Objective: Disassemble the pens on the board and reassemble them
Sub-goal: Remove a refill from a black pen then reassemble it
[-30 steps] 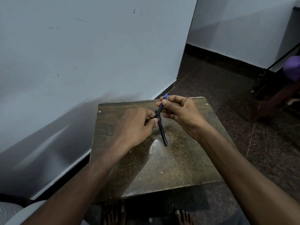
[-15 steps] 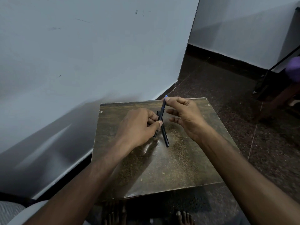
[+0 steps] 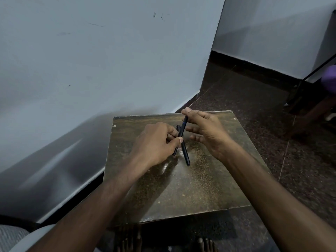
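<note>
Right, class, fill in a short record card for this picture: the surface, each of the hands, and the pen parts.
surface: brown board on a dark speckled floor
left hand: closed around a black pen, thumb on the barrel
right hand: pinching the pen's upper end, other fingers spread
second part: a dark piece tucked behind the left hand; what it is cannot be told
pen's lower tip: near the board, contact unclear

I see the board [image 3: 181,188] on the floor [image 3: 254,110], below both hands. The left hand [image 3: 156,140] is left of the pen [image 3: 185,151], the right hand [image 3: 207,130] right of it. A wall [image 3: 91,60] stands behind the fingers [image 3: 187,112].
</note>
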Motion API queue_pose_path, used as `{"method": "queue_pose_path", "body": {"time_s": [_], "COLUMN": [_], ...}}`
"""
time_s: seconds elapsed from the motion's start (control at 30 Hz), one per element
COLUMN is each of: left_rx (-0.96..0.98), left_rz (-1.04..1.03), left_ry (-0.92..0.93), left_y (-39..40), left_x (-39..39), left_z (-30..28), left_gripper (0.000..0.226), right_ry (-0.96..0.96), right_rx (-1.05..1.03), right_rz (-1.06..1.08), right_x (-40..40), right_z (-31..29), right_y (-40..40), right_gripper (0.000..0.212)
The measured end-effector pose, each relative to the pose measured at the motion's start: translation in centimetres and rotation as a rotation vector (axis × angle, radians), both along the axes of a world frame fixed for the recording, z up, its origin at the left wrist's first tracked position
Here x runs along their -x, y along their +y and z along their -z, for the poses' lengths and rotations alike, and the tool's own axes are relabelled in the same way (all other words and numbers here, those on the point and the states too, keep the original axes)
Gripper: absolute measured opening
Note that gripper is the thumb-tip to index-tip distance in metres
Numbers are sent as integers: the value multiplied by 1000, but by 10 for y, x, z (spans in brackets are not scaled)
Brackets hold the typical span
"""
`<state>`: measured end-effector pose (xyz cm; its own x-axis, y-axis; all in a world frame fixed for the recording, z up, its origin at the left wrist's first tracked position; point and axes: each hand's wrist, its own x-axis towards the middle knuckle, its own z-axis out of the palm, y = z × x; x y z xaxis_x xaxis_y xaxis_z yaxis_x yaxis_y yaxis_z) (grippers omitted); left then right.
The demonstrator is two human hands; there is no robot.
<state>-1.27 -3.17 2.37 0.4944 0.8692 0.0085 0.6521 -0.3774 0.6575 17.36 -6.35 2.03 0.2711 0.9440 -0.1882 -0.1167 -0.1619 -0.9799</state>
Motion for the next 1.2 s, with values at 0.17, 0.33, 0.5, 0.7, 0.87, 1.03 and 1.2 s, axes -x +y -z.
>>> {"method": "queue_pose_path", "body": {"time_s": [0.17, 0.33, 0.5, 0.7, 0.87, 1.03, 1.2], "left_rx": [-2, 8, 7, 15, 59, 27, 65], "left_rz": [12, 5, 14, 21, 41, 25, -7], "left_ry": [13, 9, 20, 19, 36, 51, 34], "left_y": [-1, -1, 0, 1, 2, -1, 5], "left_x": [0, 0, 1, 0, 0, -3, 4], "left_z": [0, 0, 1, 1, 2, 2, 2], "left_gripper": [15, 11, 8, 6, 18, 24, 17], "right_ry": [-34, 8, -27, 12, 74, 42, -68], "right_rx": [14, 40, 39, 14, -7, -64, -118], "right_rz": [96, 15, 73, -67, 26, 58, 83], "right_x": [2, 2, 1, -2, -4, -3, 13], "right_z": [1, -4, -3, -5, 0, 1, 2], "right_y": [-1, -2, -1, -1, 2, 8, 12], "right_gripper": [20, 25, 17, 23, 10, 15, 16]}}
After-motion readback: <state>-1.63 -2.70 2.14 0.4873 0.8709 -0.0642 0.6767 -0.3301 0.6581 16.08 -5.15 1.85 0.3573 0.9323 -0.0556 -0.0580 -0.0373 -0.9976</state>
